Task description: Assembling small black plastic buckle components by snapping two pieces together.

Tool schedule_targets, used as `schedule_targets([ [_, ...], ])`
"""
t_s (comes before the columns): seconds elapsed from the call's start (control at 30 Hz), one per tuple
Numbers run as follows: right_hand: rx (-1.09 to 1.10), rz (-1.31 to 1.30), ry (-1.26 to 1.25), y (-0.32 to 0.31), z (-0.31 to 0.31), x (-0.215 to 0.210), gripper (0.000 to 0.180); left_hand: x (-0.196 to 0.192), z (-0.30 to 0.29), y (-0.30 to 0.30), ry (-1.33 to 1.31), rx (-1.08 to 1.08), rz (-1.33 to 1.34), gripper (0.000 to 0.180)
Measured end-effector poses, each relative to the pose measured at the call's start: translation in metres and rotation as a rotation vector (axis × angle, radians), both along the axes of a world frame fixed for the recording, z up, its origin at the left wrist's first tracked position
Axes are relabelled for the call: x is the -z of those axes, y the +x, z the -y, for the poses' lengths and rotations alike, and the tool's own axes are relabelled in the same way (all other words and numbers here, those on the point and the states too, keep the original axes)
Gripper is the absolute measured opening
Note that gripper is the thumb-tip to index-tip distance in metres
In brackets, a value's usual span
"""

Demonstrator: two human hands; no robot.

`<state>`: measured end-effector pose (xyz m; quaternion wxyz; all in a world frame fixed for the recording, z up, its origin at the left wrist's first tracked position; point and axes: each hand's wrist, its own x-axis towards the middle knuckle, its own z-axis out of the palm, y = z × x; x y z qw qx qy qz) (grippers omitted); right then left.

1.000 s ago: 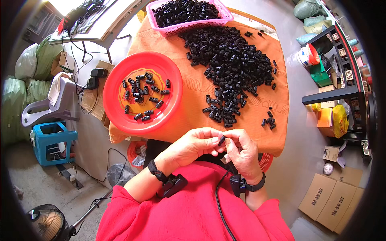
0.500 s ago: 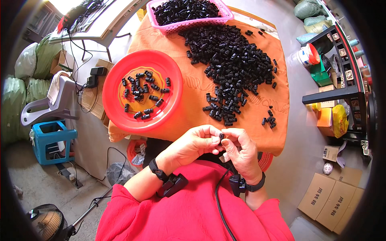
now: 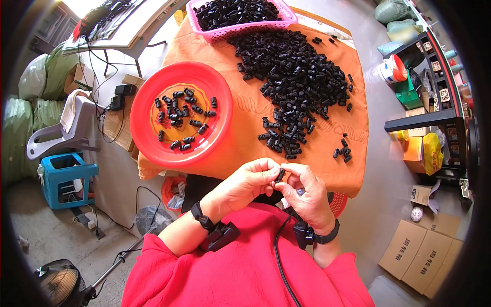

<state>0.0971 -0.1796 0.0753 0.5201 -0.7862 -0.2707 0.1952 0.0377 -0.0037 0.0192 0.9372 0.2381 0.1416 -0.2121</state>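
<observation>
At the table's near edge, a small black cord lock [image 3: 280,175] is pinched between the fingertips of both hands. My left hand [image 3: 251,180] grips it from the left with thumb and forefinger. My right hand [image 3: 308,197] closes on its other side with thumb and forefinger. Part of the cord lock is hidden by the fingers. To the left, several like cord locks lie in the middle of a red round plate [image 3: 146,117]. Ahead, a large heap of black cord lock parts [image 3: 302,77] spreads over the orange cloth [image 3: 245,146].
A pink basket [image 3: 240,31] full of black parts stands at the far edge. A few loose parts [image 3: 343,151] lie right of the heap. On the left are a blue stool [image 3: 66,179] and a fan [image 3: 61,281]; on the right, a black shelf [image 3: 419,123] and flattened cartons [image 3: 419,256].
The cord lock has tilted and shows more between the fingertips. My right thumb and fingers have shifted slightly around it. The plate and heap stay put.
</observation>
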Motion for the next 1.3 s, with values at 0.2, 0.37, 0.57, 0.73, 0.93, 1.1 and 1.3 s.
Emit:
schedule_targets([
  [0.2, -0.016, 0.072, -0.024, 0.000, -0.002, -0.002, 0.037, 0.004, 0.004, -0.001, 0.085, 0.012, 0.082, 0.025],
  [0.37, -0.023, 0.130, -0.004, 0.002, -0.004, 0.000, 0.031, 0.000, 0.006, -0.001, 0.113, -0.015, 0.069, 0.025],
  [0.57, 0.071, 0.182, -0.073, 0.004, -0.009, 0.003, 0.018, -0.008, 0.011, -0.002, 0.132, -0.060, 0.061, 0.025],
  [0.73, 0.111, 0.076, -0.071, 0.001, -0.016, 0.003, 0.016, -0.009, 0.011, -0.002, 0.163, -0.045, 0.057, 0.024],
  [0.93, 0.056, 0.003, -0.063, -0.001, -0.015, 0.004, 0.012, -0.012, 0.013, -0.003, 0.206, -0.072, 0.034, 0.021],
  [1.1, 0.138, -0.040, -0.045, -0.003, -0.019, 0.001, 0.011, -0.015, 0.013, -0.002, 0.158, -0.069, -0.011, 0.022],
  [1.3, 0.221, 0.131, -0.134, 0.000, -0.024, 0.006, 0.007, -0.010, 0.014, -0.004, 0.169, -0.074, 0.035, 0.025],
])
